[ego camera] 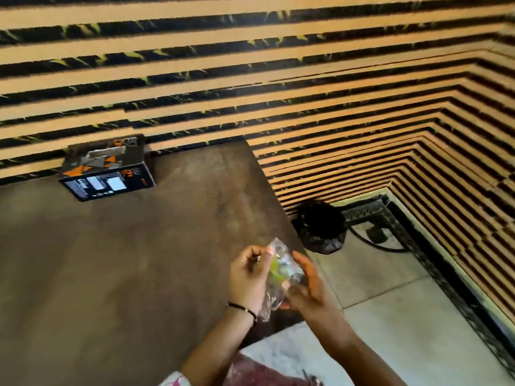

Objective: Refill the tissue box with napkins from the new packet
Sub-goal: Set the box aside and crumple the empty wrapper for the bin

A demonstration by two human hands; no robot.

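Currently, both hands are raised over the near right corner of the brown table (117, 260), with a crumpled clear plastic packet (278, 277) gripped between them. The left hand (248, 277) closes its thumb and fingers on the packet's upper left edge; a thin dark band (242, 309) sits on that wrist. The right hand (306, 285) cups the packet from the right side, its fingers curled against the plastic. The packet shows green and pale printed patches through the film; whether any napkins are inside cannot be determined, as the contents are blurred. The tissue box (107, 169), dark with orange and grey triangular markings, stands at the far left of the table, against the wall, well apart from the hands. White material is visible at the opening in its top face. The wall (278, 65) carries horizontal tan slats alternating with dark strips, and these continue around the corner to the right. On the pale tiled floor (418, 330) just beside the table's right edge sits a black bag (320, 227), near the corner of the room.
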